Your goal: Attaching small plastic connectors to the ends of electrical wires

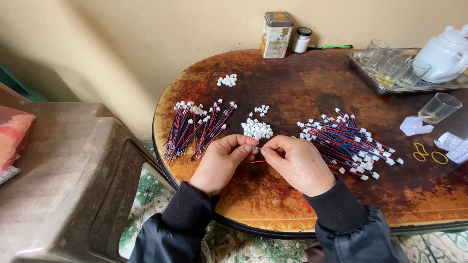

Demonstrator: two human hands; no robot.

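Head view shows two bare hands in black sleeves meeting over the near edge of a dark brown, worn oval table (302, 87). The left hand (222, 160) and the right hand (297, 163) are fingertip to fingertip, both pinched narrow on one thin red-and-blue wire lead (259, 155); a short blue tip shows between the thumbs and a red strand trails just below the right hand. Whether a connector sits on that tip is too small to tell.

Just beyond the hands lies a small heap of white plastic connector housings (257, 129), with a few loose ones (262, 110) a little farther back and another small cluster (227, 80) well apart toward the wall. To the left of the hands lies a bundle of red-and-blue leads with white ends (197, 127), roughly parallel. To the right lies a larger, looser pile of the same leads (348, 143), close beside the right hand.

Farther right are two yellow rubber bands (429, 155), crumpled white paper (414, 125) and a clear drinking glass (439, 107). A metal tray (370, 80) holds more glasses and a white teapot (446, 53). A rusty tin (276, 34) and a small jar (302, 40) stand by the wall.
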